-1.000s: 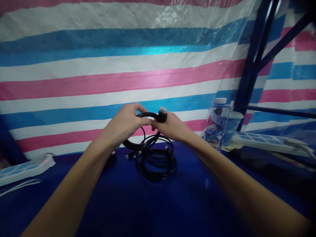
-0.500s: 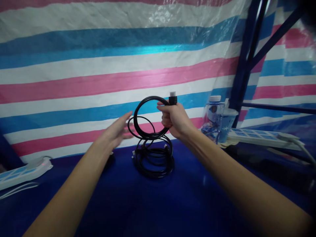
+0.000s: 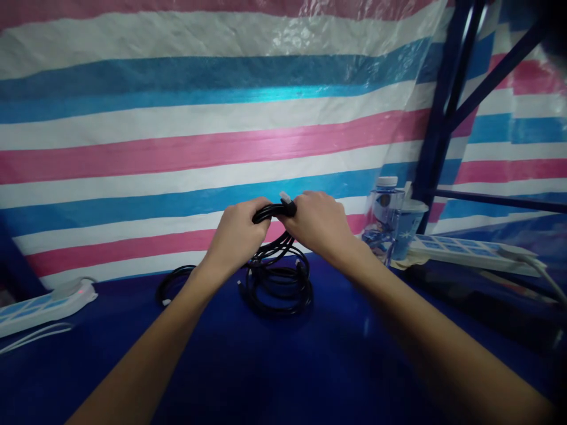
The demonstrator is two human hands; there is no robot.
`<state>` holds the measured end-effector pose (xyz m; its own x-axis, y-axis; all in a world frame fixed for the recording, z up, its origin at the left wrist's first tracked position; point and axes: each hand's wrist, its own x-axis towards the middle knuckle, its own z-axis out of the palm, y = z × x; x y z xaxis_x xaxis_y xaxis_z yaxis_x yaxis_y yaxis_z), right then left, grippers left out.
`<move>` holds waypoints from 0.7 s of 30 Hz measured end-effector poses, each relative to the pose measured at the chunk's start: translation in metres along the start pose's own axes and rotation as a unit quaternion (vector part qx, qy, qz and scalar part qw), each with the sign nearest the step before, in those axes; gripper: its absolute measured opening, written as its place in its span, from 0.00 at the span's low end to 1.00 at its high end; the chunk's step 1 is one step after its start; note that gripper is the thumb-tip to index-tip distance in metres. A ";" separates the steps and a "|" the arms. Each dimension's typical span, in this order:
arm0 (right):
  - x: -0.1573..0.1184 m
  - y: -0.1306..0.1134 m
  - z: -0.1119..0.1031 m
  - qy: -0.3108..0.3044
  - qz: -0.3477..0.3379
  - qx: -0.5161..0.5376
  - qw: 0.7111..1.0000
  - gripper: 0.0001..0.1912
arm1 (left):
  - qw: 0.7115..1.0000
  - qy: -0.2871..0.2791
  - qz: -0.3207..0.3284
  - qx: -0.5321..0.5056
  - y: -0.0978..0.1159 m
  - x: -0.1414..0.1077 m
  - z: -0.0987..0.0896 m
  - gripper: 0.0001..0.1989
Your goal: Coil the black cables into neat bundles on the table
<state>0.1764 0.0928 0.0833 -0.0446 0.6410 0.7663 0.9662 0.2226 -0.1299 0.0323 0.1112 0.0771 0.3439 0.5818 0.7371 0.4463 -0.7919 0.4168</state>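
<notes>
Both hands are closed on a coiled black cable held up above the table. My left hand grips the left side of the coil, with the thumb on top. On the right side my right hand grips it close to a black plug with a pale cap, which points up and to the left. Several loops of the cable hang below between the hands; my fingers' undersides are hidden. Another heap of black cable coils lies on the table underneath, with small connector ends showing. A further black cable is partly hidden behind my left forearm.
On the blue table, a power strip lies at the left and another at the right. A clear water bottle and a blue cup stand at the right. Striped sheeting hangs behind, beside a blue metal post.
My left hand has moved right and closed on the coil. My right hand has come down a little, turning the coil from facing me to nearly edge-on; its plug now tilts left.
</notes>
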 end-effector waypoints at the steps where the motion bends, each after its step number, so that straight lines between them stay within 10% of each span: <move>1: 0.001 0.001 -0.003 0.020 -0.041 0.005 0.999 0.09 | 0.999 0.028 0.029 -0.006 0.000 0.000 0.002 0.08; 5: 0.008 0.010 -0.007 0.124 -0.122 0.257 0.951 0.20 | 0.974 0.184 0.081 -0.106 -0.005 -0.003 0.012 0.15; 9: 0.019 0.025 -0.012 0.264 0.106 0.494 0.822 0.14 | 0.928 0.319 0.191 0.013 -0.027 -0.011 0.022 0.17; 12: 0.023 0.030 -0.020 0.268 0.239 0.642 0.678 0.11 | 0.944 0.300 0.138 0.003 -0.046 -0.016 0.035 0.24; 15: 0.019 0.026 -0.016 0.253 0.289 0.712 0.588 0.12 | 0.961 0.143 -0.038 -0.234 -0.046 -0.016 0.051 0.31; 18: 0.010 0.013 0.006 0.241 0.256 0.680 0.643 0.11 | 0.902 0.046 -0.056 -0.425 -0.022 -0.009 0.056 0.31; 21: 0.003 0.001 0.024 0.165 0.175 0.603 0.761 0.09 | 0.857 0.143 -0.126 -0.479 0.001 0.001 0.040 0.16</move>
<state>0.1714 0.1128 0.0707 0.4200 0.6419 0.6416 -0.0403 0.7194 -0.6934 0.0662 0.1182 0.0568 0.0586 0.7957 0.6029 -0.4527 -0.5170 0.7264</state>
